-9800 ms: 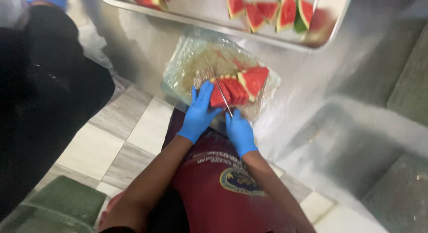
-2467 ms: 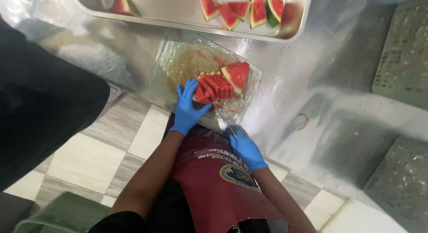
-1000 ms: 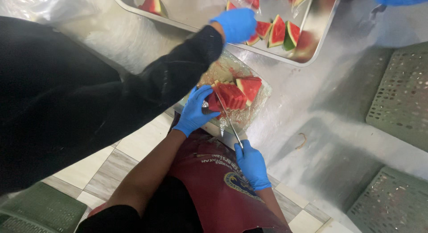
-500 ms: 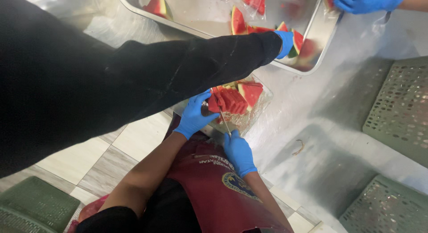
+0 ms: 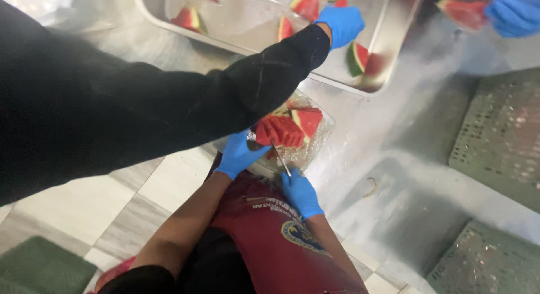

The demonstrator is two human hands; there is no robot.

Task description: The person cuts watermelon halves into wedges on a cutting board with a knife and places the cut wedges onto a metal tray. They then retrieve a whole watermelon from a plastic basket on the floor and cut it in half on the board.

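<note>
My left hand (image 5: 239,154), in a blue glove, presses against a stack of red watermelon slices (image 5: 280,131) on a plastic-covered cutting board (image 5: 315,143). My right hand (image 5: 301,194), also gloved, grips a thin knife (image 5: 281,158) whose blade points up into the slices. A wedge with green rind (image 5: 306,120) lies just behind the stack. A co-worker's black sleeve (image 5: 169,97) crosses above my hands and hides the board's left part.
The co-worker's gloved hand (image 5: 340,23) reaches into a metal tray (image 5: 394,41) holding watermelon wedges. Another gloved hand (image 5: 514,14) at top right holds a watermelon piece (image 5: 462,10). Green perforated crates (image 5: 498,136) stand right. Tiled floor (image 5: 152,198) lies lower left.
The co-worker's arm has come in from the left and stretched across over my board to the tray. My hands stay at the slices with the knife.
</note>
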